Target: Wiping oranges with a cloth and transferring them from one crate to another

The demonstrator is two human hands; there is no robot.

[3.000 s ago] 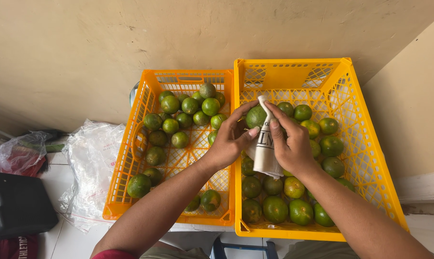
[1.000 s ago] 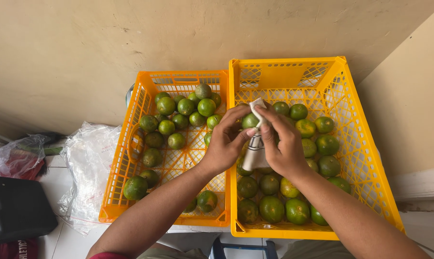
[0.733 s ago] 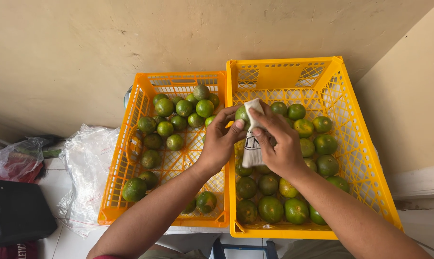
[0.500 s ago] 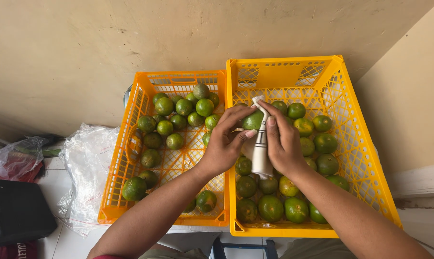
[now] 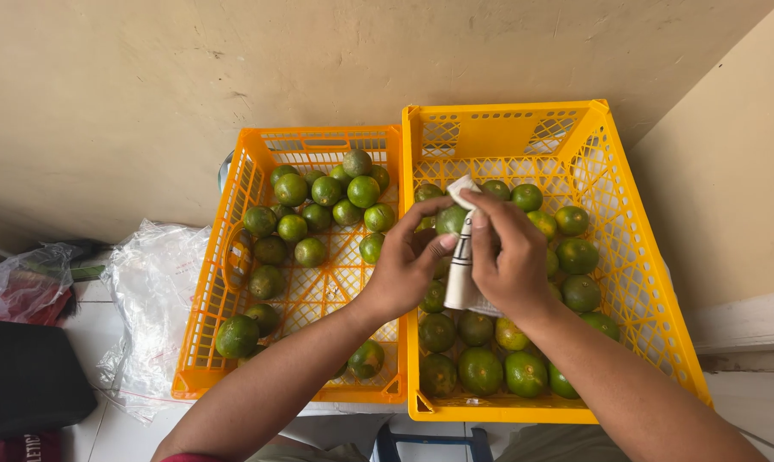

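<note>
While the left hand (image 5: 401, 272) cups a round green citrus fruit (image 5: 451, 220), the right hand (image 5: 508, 257) pinches a white folded cloth (image 5: 460, 265) against it, over the yellow plastic crate (image 5: 635, 282).

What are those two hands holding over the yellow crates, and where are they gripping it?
The left hand grips a green citrus fruit at its side with fingertips. The right hand pinches a white cloth near its top, against the fruit.

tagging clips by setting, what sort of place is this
Likely a back corner of a fruit shop or home sorting spot: two yellow crates of green citrus, a plain wall, plastic bags on tiled floor.
</note>
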